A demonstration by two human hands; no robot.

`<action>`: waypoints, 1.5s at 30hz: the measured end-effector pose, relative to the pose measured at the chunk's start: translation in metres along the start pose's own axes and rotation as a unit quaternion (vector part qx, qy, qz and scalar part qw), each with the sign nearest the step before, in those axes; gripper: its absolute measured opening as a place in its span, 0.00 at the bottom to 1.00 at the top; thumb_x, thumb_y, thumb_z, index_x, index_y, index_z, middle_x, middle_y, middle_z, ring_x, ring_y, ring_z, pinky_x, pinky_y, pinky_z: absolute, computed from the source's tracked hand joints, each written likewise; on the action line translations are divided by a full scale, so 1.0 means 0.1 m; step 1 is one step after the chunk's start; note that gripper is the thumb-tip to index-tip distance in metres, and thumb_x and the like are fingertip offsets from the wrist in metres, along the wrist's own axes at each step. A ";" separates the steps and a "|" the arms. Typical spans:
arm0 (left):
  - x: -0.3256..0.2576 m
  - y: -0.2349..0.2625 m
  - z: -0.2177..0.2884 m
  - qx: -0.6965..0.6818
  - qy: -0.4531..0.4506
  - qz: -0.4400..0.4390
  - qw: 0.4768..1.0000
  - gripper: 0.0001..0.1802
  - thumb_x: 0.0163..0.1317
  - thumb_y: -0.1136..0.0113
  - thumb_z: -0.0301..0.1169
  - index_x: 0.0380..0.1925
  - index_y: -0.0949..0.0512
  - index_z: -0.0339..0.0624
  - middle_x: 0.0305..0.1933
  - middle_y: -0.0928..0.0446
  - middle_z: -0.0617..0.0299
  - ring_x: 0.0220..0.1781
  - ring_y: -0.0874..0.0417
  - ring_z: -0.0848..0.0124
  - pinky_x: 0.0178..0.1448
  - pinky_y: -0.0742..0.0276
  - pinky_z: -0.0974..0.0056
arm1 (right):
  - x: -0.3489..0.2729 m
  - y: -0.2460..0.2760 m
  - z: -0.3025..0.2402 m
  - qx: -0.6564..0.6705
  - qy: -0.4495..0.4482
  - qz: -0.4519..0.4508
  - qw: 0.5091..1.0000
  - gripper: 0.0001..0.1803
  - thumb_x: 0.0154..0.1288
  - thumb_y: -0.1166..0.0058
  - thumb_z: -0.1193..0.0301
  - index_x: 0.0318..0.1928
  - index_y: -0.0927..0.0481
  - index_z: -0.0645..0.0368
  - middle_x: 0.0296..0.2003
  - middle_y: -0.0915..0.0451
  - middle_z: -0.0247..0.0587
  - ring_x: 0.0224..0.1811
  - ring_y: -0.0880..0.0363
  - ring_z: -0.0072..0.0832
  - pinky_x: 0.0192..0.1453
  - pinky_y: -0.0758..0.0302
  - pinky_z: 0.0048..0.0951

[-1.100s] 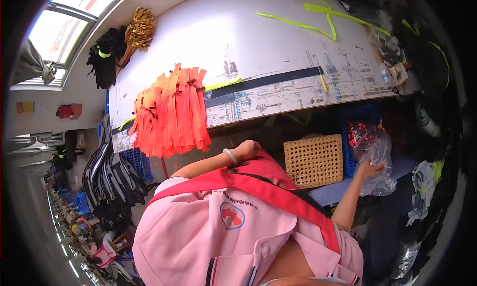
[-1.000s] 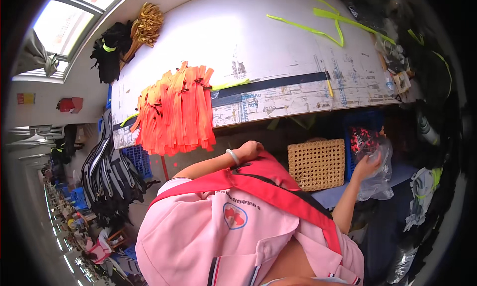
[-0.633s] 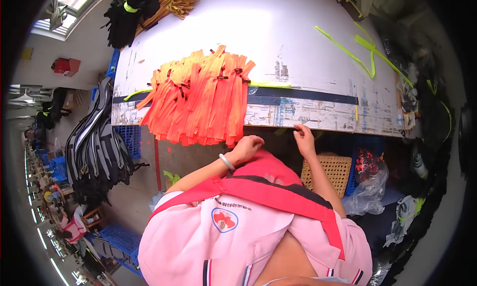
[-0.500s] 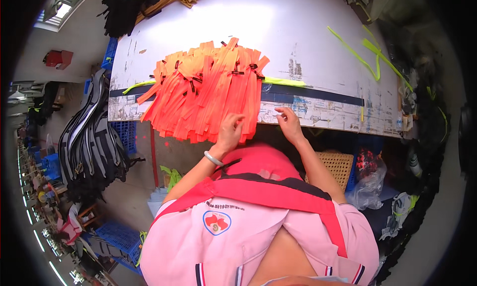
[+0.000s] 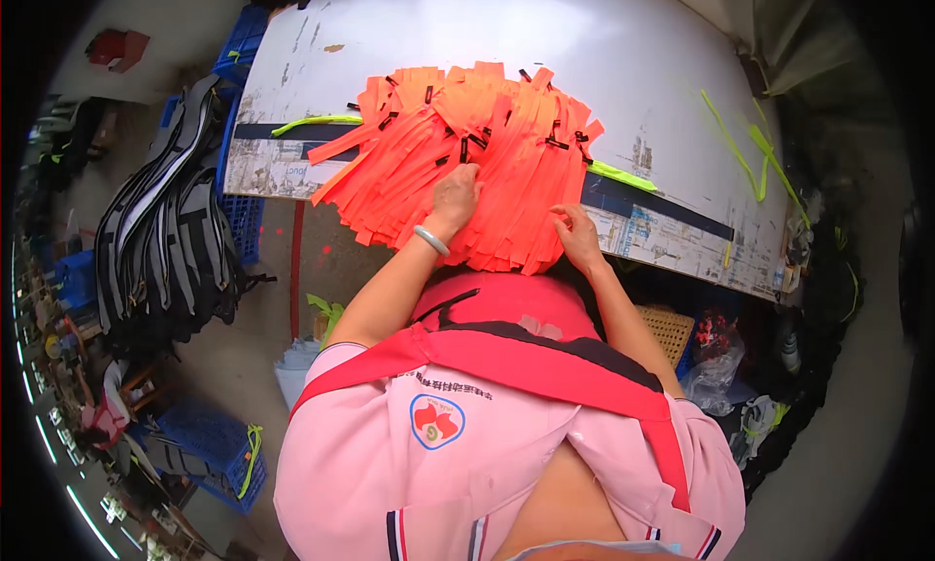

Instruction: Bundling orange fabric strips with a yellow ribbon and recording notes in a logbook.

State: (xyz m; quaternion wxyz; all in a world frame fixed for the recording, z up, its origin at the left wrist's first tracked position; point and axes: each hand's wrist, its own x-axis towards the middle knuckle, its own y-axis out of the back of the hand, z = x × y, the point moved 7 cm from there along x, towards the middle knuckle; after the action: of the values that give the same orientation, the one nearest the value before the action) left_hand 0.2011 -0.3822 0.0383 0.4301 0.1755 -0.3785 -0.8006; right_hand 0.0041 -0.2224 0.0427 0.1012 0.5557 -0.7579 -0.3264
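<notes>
A thick heap of orange fabric strips [image 5: 516, 186], many with small black end pieces, hangs over the table's near edge toward my lap. My left hand [image 5: 455, 199] lies over the middle of the heap, its fingers bent together on an orange strip just below a black end piece [image 5: 465, 150]. How firmly they grip is partly hidden. By the heap's lower right side is my right hand [image 5: 579, 234], fingers loosely curved and apart, with nothing seen in them. Yellow-green strips [image 5: 623, 176] stick out from beneath the heap on both sides.
The white table [image 5: 390, 30] has a worn, taped near edge. More yellow-green strips [image 5: 765, 152] lie at its right. Black and grey strips [image 5: 170, 230] hang at the left beside a blue crate [image 5: 239, 220]. A woven cane seat [image 5: 667, 332] and a clear plastic bag [image 5: 716, 371] are under the table's right.
My left hand has moved farther up onto the orange strips, toward the black end pieces. My right hand has come in beside the heap's right side. The whole view has shifted somewhat.
</notes>
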 end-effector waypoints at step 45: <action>0.76 0.94 -2.42 -0.576 0.412 0.215 0.672 0.11 0.61 0.39 0.25 0.40 0.26 0.27 0.37 0.22 0.52 0.34 0.15 0.59 0.34 0.14 0.61 | 0.89 0.64 1.86 0.270 -0.431 0.105 0.854 0.17 0.63 0.40 0.61 0.29 0.23 0.63 0.20 0.20 0.42 0.13 0.23 0.25 0.11 0.31 0.21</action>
State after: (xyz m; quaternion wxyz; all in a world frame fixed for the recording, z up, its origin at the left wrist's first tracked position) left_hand 0.3569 -0.5866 -0.0451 0.7186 0.1188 0.3463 -0.5912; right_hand -0.1738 -0.2211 -0.0793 -0.3562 0.2816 -0.8379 -0.3029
